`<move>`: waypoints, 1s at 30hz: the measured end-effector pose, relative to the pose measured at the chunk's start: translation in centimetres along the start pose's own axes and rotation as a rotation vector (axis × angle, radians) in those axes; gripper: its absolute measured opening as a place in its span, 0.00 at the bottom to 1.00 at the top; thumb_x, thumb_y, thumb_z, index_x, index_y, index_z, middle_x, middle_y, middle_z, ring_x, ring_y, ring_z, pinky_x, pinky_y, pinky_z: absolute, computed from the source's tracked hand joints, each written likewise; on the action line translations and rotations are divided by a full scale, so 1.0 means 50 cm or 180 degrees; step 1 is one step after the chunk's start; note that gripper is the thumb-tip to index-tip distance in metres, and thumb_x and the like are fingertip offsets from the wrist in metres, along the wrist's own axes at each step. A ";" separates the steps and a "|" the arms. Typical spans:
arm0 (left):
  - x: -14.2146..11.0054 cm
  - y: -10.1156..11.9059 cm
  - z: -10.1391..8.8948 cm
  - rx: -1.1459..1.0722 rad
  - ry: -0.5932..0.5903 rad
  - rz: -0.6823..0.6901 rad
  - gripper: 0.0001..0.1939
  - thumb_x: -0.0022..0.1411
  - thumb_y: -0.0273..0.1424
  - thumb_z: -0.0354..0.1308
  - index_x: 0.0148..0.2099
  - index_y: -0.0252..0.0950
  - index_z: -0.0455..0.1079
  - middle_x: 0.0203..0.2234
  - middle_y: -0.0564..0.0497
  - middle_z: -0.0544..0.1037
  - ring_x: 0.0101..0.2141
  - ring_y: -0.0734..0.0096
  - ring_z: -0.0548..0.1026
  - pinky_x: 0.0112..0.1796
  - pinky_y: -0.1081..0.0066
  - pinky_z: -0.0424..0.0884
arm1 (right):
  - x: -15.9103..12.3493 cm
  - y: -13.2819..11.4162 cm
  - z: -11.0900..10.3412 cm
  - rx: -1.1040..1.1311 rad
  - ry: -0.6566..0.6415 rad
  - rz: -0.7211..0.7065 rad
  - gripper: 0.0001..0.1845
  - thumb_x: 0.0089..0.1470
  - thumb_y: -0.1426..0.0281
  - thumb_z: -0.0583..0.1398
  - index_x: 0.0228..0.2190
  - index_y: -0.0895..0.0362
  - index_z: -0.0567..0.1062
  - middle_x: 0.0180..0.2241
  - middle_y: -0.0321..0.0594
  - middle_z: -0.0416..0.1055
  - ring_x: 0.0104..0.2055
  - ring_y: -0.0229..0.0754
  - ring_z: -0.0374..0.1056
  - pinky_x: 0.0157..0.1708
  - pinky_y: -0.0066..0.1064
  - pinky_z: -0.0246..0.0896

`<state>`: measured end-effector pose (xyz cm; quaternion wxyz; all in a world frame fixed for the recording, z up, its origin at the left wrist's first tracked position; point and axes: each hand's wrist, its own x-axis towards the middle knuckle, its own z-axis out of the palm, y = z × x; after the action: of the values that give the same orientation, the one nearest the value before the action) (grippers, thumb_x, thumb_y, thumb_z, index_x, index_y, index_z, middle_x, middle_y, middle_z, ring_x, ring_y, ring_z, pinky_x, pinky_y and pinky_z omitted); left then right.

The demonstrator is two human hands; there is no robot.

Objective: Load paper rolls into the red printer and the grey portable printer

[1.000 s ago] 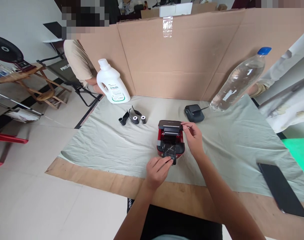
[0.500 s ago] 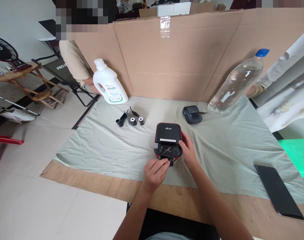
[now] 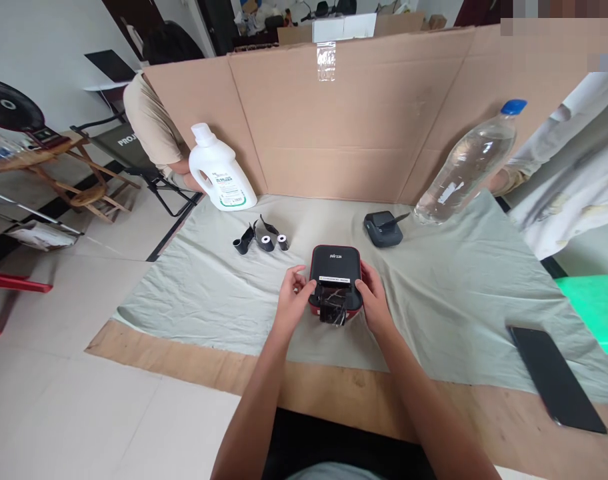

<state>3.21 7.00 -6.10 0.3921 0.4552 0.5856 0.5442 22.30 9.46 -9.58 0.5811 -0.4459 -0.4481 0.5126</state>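
Observation:
A small red-and-black label printer [image 3: 335,263] sits on the cloth with its lid down. From its front slot hangs a dark, glossy marble-patterned strip [image 3: 333,310]. My right hand [image 3: 375,300] grips the printer's right side, thumb on the lid's front corner and fingers around the side. At the left front corner, the thumb of my left hand [image 3: 293,297] touches the printer; its other fingers are loosely bent and apart beside it, holding nothing. Several small rolls [image 3: 267,243] with dark loose strips lie behind on the left. A dark, rounded device [image 3: 383,230] rests behind on the right.
A white detergent bottle [image 3: 221,170] and a large clear water bottle [image 3: 467,173] stand against the cardboard wall [image 3: 334,120]. A black phone [image 3: 557,380] lies at the right front. Other people's arms show beyond the table's left and right sides.
The printer's lid was up and has swung down shut. My left hand has let go of the strip and moved up to the printer's left corner. My right hand has shifted down its side.

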 end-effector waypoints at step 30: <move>0.028 0.014 0.013 -0.0941 -0.0309 -0.1515 0.21 0.46 0.33 0.61 0.45 0.43 0.70 0.24 0.59 0.69 0.24 0.76 0.66 0.25 0.76 0.61 | 0.008 0.005 -0.007 0.0162 0.0119 0.0243 0.25 0.53 0.61 0.65 0.53 0.49 0.74 0.60 0.42 0.71 0.65 0.53 0.64 0.66 0.53 0.58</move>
<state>3.52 8.54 -5.41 0.5984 0.2684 0.5709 0.4939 22.63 9.86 -9.86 0.5805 -0.4573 -0.4066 0.5372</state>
